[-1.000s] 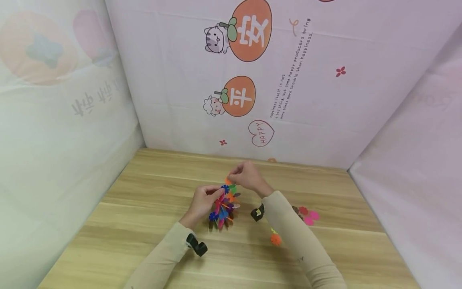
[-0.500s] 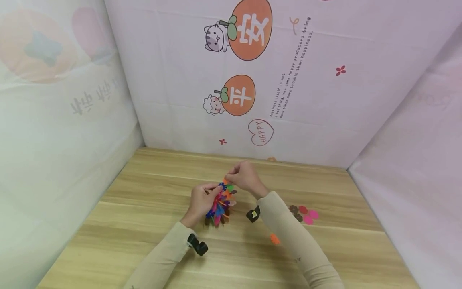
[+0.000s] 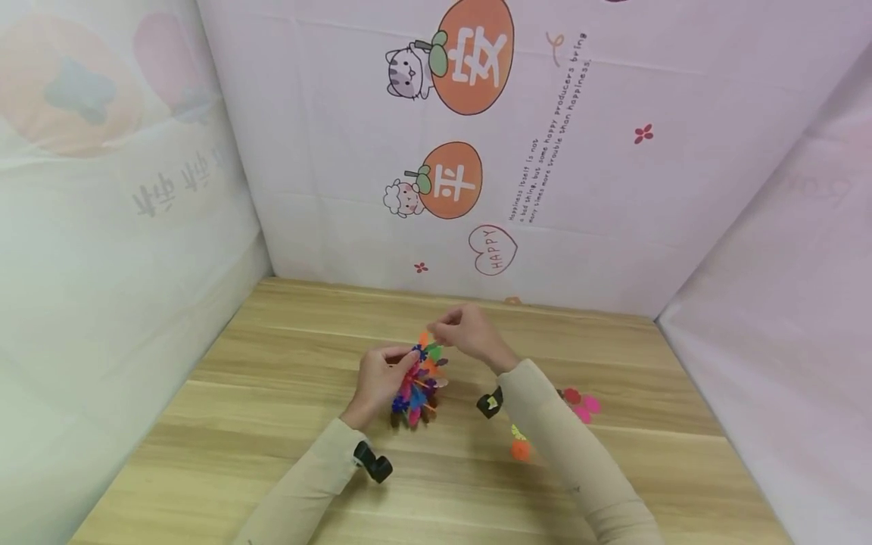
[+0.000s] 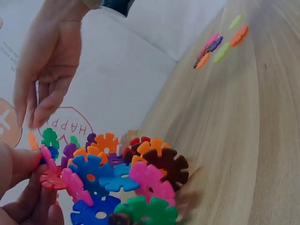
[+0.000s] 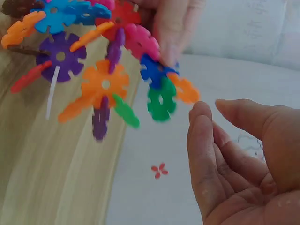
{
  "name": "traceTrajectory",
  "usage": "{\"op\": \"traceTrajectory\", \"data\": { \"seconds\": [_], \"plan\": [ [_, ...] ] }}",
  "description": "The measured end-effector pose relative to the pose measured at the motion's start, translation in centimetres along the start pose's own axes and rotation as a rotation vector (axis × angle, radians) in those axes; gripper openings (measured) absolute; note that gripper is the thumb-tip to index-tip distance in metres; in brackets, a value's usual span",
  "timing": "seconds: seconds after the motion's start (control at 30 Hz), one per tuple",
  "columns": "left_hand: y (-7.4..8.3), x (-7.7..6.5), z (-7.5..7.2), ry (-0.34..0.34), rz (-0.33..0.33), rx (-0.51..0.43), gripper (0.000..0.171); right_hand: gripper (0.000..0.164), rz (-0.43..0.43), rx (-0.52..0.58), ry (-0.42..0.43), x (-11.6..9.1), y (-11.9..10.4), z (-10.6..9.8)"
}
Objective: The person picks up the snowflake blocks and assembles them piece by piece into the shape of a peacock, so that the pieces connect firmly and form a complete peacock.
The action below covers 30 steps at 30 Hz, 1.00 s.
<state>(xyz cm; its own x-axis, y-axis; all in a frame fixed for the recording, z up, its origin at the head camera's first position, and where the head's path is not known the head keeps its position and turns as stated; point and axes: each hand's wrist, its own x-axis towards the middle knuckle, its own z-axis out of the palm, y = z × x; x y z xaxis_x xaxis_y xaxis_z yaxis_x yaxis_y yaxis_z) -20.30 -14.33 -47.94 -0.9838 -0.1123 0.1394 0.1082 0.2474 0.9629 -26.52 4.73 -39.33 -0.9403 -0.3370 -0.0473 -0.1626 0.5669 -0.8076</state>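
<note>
A cluster of interlocked, notched plastic snowflake discs in many colours is held above the wooden table. My left hand pinches it near a blue disc between thumb and fingers. An orange disc sticks out from that blue one, beside a green disc. Just past the orange disc is my right hand, thumb and forefinger apart with nothing between them. In the left wrist view this right hand hangs over the cluster's far end. The left fingers hide part of the cluster.
Loose discs lie on the table to the right: an orange one, a yellow-green one, a red one and pink ones. My right forearm covers some of them. Printed cloth walls enclose the table.
My right hand has let go of the orange disc, which now stays on the cluster, and has drawn slightly right. My left hand and the cluster shifted slightly left.
</note>
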Motion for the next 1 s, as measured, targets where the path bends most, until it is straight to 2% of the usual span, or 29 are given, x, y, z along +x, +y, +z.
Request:
{"op": "traceTrajectory", "data": {
  "seconds": [0.1, 0.27, 0.4, 0.5, 0.67, 0.8, 0.9, 1.0],
  "plan": [
    [-0.4, 0.1, 0.0, -0.006, -0.065, -0.044, 0.019, 0.028, 0.032, 0.052, 0.005, -0.5, 1.3, -2.2],
    [-1.4, 0.7, -0.1, 0.027, -0.204, -0.181, 0.020, 0.030, 0.044, 0.099, 0.033, -2.0, 4.6, -6.5],
    [-2.0, 1.5, -0.4, 0.056, -0.301, -0.332, 0.023, 0.040, 0.077, 0.070, 0.058, -3.7, 7.2, -9.6],
    [-2.2, 1.9, -0.7, 0.072, -0.345, -0.452, 0.024, 0.050, 0.122, 0.029, 0.075, -5.0, 8.7, -11.5],
    [-2.6, 2.0, -1.0, 0.092, -0.393, -0.568, 0.020, 0.050, 0.175, -0.001, 0.086, -6.9, 10.6, -12.8],
    [-2.8, 1.9, -1.0, 0.113, -0.433, -0.626, 0.017, 0.047, 0.171, -0.028, 0.047, -8.3, 12.2, -13.0],
    [-2.9, 1.8, -1.0, 0.121, -0.463, -0.659, 0.013, 0.045, 0.152, -0.084, -0.007, -9.4, 13.3, -12.7],
    [-3.2, 1.5, -1.1, 0.095, -0.472, -0.669, 0.009, 0.037, 0.086, -0.203, -0.051, -10.4, 14.2, -11.8]
  ]
}}
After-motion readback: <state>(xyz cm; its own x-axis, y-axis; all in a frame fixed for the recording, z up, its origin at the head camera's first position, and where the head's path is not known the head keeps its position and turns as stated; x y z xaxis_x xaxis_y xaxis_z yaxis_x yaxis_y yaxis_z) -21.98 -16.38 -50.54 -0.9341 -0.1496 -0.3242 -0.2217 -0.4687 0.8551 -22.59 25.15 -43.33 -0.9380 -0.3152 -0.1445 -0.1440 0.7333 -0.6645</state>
